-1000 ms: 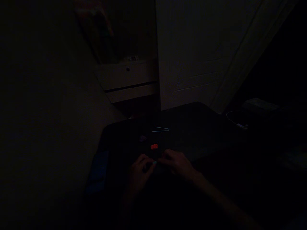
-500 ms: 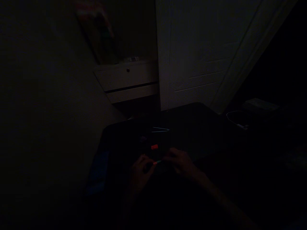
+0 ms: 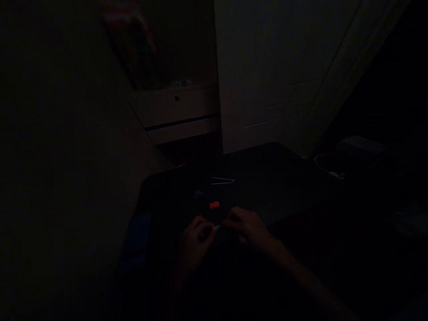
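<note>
The scene is very dark. My left hand (image 3: 195, 238) pinches one end of a small thin pale piece (image 3: 217, 227) between thumb and fingers. My right hand (image 3: 246, 228) meets the other end of this piece with its curled fingertips, so both hands are joined across it. Its kind cannot be made out. Just beyond the hands lies a small bright red-orange piece (image 3: 214, 205). Farther back on the dark table are metal tweezers (image 3: 223, 180), their arms spread towards the left. A dim greyish small thing (image 3: 198, 194) lies left of the red-orange piece.
A flat bluish item (image 3: 136, 234) lies at the left edge of the dark table (image 3: 261, 174). Beyond the table stand a pale drawer unit (image 3: 187, 107) and a white door (image 3: 267, 67). At right, a white cable (image 3: 321, 166) curves near a boxy object (image 3: 361, 146).
My right fingertips have come slightly closer to my left hand, covering more of the small piece. Its reddish end now looks pale. The view is darker and has shifted slightly.
</note>
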A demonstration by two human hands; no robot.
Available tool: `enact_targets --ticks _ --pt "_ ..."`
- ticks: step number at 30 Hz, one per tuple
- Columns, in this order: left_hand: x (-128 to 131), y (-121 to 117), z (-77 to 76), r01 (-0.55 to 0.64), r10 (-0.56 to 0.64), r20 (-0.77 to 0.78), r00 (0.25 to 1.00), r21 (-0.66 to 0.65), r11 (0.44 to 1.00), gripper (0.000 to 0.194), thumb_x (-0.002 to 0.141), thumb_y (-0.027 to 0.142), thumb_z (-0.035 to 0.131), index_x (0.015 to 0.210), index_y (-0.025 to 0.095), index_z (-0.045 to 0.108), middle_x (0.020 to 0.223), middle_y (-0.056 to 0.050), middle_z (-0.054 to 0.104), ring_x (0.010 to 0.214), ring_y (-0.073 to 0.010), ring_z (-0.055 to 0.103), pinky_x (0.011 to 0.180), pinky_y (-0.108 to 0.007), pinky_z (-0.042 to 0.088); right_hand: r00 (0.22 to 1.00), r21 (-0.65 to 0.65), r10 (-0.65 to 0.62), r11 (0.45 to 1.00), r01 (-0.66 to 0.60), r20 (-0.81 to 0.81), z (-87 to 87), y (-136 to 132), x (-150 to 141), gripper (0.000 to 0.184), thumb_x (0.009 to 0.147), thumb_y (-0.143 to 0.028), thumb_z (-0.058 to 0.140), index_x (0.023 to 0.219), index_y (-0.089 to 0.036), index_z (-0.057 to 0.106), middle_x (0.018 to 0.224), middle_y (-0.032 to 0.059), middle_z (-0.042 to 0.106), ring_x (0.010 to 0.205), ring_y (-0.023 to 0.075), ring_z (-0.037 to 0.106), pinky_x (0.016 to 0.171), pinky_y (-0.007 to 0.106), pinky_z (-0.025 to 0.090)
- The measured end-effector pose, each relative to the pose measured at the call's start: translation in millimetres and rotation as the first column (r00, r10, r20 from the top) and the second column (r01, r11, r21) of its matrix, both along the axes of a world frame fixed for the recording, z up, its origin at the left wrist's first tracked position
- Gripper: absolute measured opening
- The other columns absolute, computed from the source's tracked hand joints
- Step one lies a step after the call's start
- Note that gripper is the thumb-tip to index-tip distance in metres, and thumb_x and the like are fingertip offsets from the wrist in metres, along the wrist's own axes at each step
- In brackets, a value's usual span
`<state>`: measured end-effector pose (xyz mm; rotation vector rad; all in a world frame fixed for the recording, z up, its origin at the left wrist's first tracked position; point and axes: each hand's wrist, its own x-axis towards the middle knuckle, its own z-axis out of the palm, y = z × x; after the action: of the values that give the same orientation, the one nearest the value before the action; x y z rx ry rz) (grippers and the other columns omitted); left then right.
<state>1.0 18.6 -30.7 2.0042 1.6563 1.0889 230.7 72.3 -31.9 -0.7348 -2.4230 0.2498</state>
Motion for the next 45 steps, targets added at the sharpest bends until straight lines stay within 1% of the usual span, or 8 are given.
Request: enact_targets --ticks 4,9,20,25,31,37,40,45 --pt "-1 1 -1.6 -0.003 0.003 -0.005 1.0 -0.004 1.0 0.007 0.09 0.027 0.071 0.09 0.025 0.078 0.095 -0.002 0.073 0.071 -0.0151 0.067 0.069 -0.027 0.055 0.999 -0.006 0.011 1.0 -0.011 -0.045 -1.7 2 6 0.048 0.082 0.0 0.057 0.12 -0.024 0.074 0.106 0.0084 0.066 0.091 0.0223 0.061 0.073 0.031 0.047" --pt "0 1 -2.3 -0.015 0.015 -0.008 1.0 0.011 1.0 0.008 0.09 0.028 0.072 0.088 0.026 0.078 0.097 -0.002 0.074 0.076 -0.0165 0.07 0.073 -0.028 0.057 0.991 -0.077 -0.012 0.997 0.001 -0.132 -4.6 3 8 0.045 0.089 -0.002 0.054 0.123 -0.025 0.073 0.107 0.0077 0.066 0.091 0.0205 0.063 0.072 0.029 0.048" --pt "-1 1 -1.3 0.005 -0.005 -0.011 1.0 -0.025 1.0 0.006 0.09 0.027 0.071 0.09 0.026 0.077 0.095 -0.002 0.073 0.072 -0.0152 0.066 0.071 -0.028 0.056 1.0 -0.042 -0.024 0.999 0.025 0.009 -1.1 0 -2 0.045 0.087 -0.003 0.063 0.123 -0.028 0.073 0.108 0.0064 0.067 0.094 0.0211 0.063 0.075 0.029 0.048" --pt "0 1 -1.0 -0.001 0.001 0.013 1.0 -0.027 1.0 0.006 0.089 0.026 0.072 0.09 0.026 0.078 0.096 -0.001 0.073 0.07 -0.0146 0.066 0.069 -0.027 0.056 0.999 -0.032 -0.027 0.999 0.026 -0.043 -3.7 1 4 0.04 0.088 -0.004 0.06 0.118 -0.026 0.075 0.104 0.007 0.067 0.089 0.0207 0.063 0.072 0.029 0.048" --pt "-1 1 -0.5 -0.004 0.005 0.015 1.0 -0.027 1.0 0.012 0.093 0.033 0.071 0.089 0.026 0.08 0.094 -0.002 0.074 0.074 -0.0161 0.069 0.072 -0.029 0.057 0.98 -0.115 -0.052 0.993 0.031 -0.191 -6.5 2 5 0.03 0.096 -0.01 0.058 0.117 -0.025 0.075 0.103 0.0068 0.067 0.088 0.0192 0.065 0.072 0.028 0.05" --pt "-2 3 -5.0 0.002 -0.001 0.038 0.999 -0.008 1.0 0.021 0.097 0.04 0.066 0.096 0.027 0.083 0.096 -0.003 0.075 0.082 -0.0183 0.072 0.076 -0.03 0.059 0.983 -0.137 -0.086 0.989 0.063 -0.163 -6.7 1 -1 0.032 0.097 -0.011 0.06 0.122 -0.025 0.074 0.107 0.0074 0.068 0.09 0.0202 0.067 0.074 0.029 0.052" --pt "-2 3 -6.7 -0.021 0.021 0.056 0.998 -0.001 1.0 0.022 0.096 0.042 0.067 0.093 0.027 0.082 0.096 -0.003 0.077 0.079 -0.0186 0.071 0.08 -0.032 0.059 0.965 -0.217 -0.109 0.974 0.056 -0.238 -4.8 0 -7 0.03 0.101 -0.015 0.059 0.124 -0.027 0.074 0.107 0.0064 0.069 0.091 0.0194 0.067 0.077 0.03 0.053" --pt "-5 4 -3.8 -0.03 0.033 0.139 0.99 -0.028 0.999 0.024 0.093 0.047 0.069 0.089 0.026 0.082 0.096 -0.005 0.081 0.094 -0.0263 0.074 0.094 -0.043 0.057 0.871 -0.398 -0.172 0.917 -0.029 -0.461 2.4 -2 -22 0.025 0.107 -0.029 0.058 0.123 -0.025 0.077 0.101 0.0054 0.067 0.091 0.0185 0.067 0.082 0.031 0.056"
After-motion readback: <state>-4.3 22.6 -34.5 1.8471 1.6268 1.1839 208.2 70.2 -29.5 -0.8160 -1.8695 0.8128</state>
